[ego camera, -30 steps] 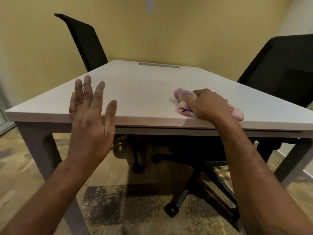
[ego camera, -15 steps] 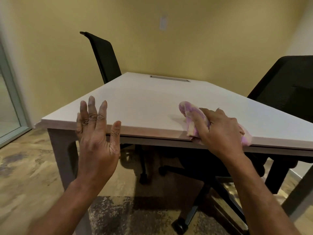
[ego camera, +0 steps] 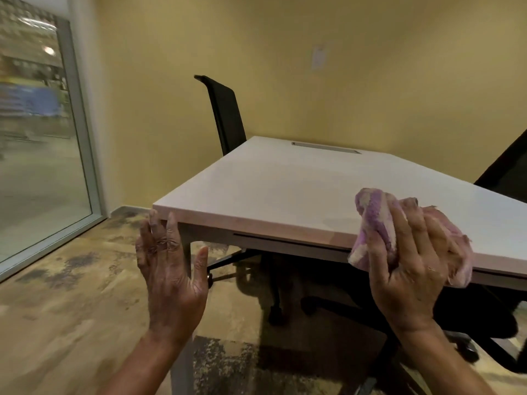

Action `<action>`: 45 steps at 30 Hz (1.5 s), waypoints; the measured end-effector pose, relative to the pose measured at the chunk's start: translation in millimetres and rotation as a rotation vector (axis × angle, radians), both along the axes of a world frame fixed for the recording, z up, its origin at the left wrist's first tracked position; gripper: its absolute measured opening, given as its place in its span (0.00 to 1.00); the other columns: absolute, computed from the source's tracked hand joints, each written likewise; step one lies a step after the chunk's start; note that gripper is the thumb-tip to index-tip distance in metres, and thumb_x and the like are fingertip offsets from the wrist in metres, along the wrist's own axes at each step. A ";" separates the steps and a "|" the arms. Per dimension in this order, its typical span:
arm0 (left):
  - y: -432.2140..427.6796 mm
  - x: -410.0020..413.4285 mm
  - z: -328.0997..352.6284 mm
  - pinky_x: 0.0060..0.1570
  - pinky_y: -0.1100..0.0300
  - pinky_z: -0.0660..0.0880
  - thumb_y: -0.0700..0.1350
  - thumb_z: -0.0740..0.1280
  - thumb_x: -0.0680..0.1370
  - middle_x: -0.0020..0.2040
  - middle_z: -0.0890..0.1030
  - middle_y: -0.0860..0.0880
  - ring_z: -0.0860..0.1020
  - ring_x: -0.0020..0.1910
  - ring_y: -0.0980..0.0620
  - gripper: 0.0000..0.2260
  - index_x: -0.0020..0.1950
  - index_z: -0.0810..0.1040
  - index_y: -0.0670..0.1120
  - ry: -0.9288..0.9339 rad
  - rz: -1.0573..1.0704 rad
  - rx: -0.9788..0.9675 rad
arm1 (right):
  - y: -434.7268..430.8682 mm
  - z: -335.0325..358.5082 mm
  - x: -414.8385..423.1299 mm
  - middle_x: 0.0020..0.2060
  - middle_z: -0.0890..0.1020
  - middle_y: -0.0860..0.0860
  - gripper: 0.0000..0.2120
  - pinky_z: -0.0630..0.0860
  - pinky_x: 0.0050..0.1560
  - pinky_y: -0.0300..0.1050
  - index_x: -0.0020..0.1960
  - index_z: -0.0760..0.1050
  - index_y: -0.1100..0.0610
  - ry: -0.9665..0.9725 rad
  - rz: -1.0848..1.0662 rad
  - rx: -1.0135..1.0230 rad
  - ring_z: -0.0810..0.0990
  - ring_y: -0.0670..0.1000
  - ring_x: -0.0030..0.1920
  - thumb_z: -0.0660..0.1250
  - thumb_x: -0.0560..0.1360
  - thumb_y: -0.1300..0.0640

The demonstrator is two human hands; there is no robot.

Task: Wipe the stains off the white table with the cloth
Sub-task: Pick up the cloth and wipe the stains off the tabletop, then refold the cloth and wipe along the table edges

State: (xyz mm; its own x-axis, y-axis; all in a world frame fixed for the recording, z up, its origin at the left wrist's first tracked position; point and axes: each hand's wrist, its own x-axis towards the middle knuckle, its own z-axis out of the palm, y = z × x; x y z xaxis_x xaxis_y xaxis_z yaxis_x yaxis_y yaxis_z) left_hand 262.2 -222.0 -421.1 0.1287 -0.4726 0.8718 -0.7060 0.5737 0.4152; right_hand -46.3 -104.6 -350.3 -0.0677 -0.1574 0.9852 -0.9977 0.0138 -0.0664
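The white table [ego camera: 285,189] runs from the centre to the right, its near left corner just beyond my left hand. My right hand [ego camera: 410,266] grips a bunched pink and purple cloth [ego camera: 373,223] in front of the table's near edge, lifted off the top. My left hand [ego camera: 171,269] hovers with fingers spread and straight below the table's corner, holding nothing. I see no distinct stains on the visible tabletop.
A black chair [ego camera: 225,115] stands behind the table's left side. Another black chair [ego camera: 504,172] sits at the right, its wheeled base under the table. A glass wall panel [ego camera: 42,138] fills the left. A grey cable slot [ego camera: 325,148] lies at the table's far end.
My right hand has lifted the cloth off the tabletop and drawn it back past the near edge. The view has swung left and pulled back; my left hand stays spread.
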 end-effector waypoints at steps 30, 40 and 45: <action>-39.6 12.8 -24.5 0.81 0.39 0.51 0.58 0.62 0.79 0.85 0.52 0.49 0.46 0.84 0.51 0.37 0.84 0.50 0.50 0.247 -0.139 0.197 | -66.8 -41.7 92.8 0.81 0.61 0.60 0.32 0.59 0.76 0.72 0.81 0.61 0.52 0.139 0.110 0.114 0.56 0.68 0.81 0.62 0.81 0.41; -41.3 18.6 -25.4 0.81 0.48 0.51 0.60 0.61 0.79 0.83 0.48 0.59 0.44 0.83 0.57 0.36 0.81 0.44 0.64 0.228 -0.166 0.171 | -97.8 -38.1 177.2 0.81 0.58 0.57 0.33 0.64 0.70 0.75 0.81 0.62 0.48 0.147 0.120 0.233 0.55 0.66 0.81 0.64 0.80 0.40; -43.6 21.9 -32.0 0.79 0.38 0.57 0.53 0.62 0.83 0.85 0.54 0.51 0.50 0.84 0.50 0.33 0.84 0.48 0.54 0.181 -0.149 0.106 | -106.5 -28.4 221.7 0.82 0.59 0.56 0.31 0.53 0.75 0.68 0.82 0.61 0.47 0.203 0.181 0.278 0.54 0.63 0.81 0.60 0.80 0.43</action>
State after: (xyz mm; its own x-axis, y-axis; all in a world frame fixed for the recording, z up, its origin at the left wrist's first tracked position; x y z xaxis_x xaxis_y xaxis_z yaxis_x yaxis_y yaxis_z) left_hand 284.1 -265.6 -453.1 0.1999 -0.5854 0.7857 -0.5257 0.6127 0.5902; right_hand 175.4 -211.0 -378.7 0.1772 -0.4115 0.8940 -0.9782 -0.1738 0.1138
